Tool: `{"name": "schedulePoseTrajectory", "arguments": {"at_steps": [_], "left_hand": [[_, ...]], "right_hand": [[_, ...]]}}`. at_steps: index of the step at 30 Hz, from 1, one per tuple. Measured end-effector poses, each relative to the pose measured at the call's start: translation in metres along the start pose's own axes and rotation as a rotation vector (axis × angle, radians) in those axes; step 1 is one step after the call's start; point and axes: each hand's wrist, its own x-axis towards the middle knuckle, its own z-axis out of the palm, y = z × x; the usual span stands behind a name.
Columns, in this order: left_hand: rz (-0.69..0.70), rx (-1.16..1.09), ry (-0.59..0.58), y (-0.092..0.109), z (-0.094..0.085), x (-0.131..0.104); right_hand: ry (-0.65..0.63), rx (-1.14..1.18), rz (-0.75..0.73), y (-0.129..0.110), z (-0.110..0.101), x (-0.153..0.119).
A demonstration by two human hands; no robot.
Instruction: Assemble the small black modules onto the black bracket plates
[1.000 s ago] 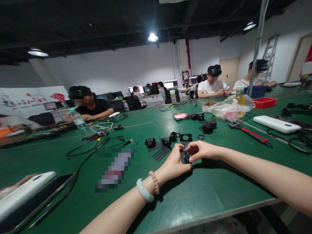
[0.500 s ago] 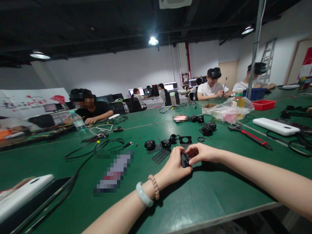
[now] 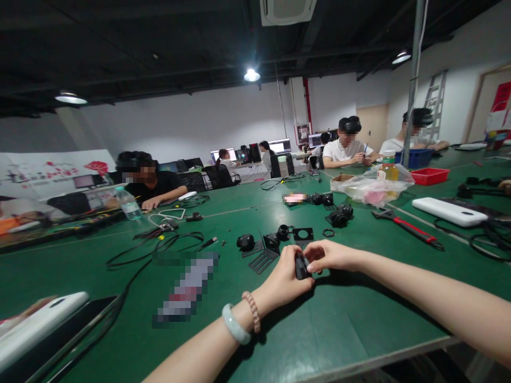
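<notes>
Between both hands is a small black plastic part (image 3: pixel 302 266), held just above the green table (image 3: pixel 343 324); its exact kind does not show. My left hand (image 3: pixel 285 274) wraps around it from the left, thumb along the near side. From the right, my right hand (image 3: pixel 329 255) pinches its edge with thumb and fingers. Just beyond lie a slotted black bracket (image 3: pixel 264 259), a black square plate with a round hole (image 3: pixel 303 234), a black ring (image 3: pixel 328 232), a black cylinder (image 3: pixel 283 231) and a rounded black piece (image 3: pixel 245 242).
Right of my hands lies a red-handled adjustable wrench (image 3: pixel 413 227), with a white device (image 3: pixel 449 211) behind it. Black cables (image 3: pixel 154 252) spread to the left near a blurred flat item (image 3: pixel 187 290). Farther back are a plastic bag (image 3: pixel 371 186), a red tray (image 3: pixel 429 176) and co-workers.
The view has tilted slightly upward. Both hands stay on the black part in nearly the same place, with only a small shift of the fingers.
</notes>
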Motion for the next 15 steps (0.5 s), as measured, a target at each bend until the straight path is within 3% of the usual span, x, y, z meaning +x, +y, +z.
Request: {"name": "schedulePoseTrajectory", "arguments": {"at_steps": [4,15], "left_hand": [[-0.004,-0.010,0.015,0.0007,0.0007,-0.0010],[-0.016,-0.033,-0.044,0.0020,-0.0030,0.0032]], "right_hand": [[0.037,-0.015,0.005,-0.0041,0.0027,-0.0003],[-0.016,0.008,-0.002,0.0007,0.0003,0.0010]]}}
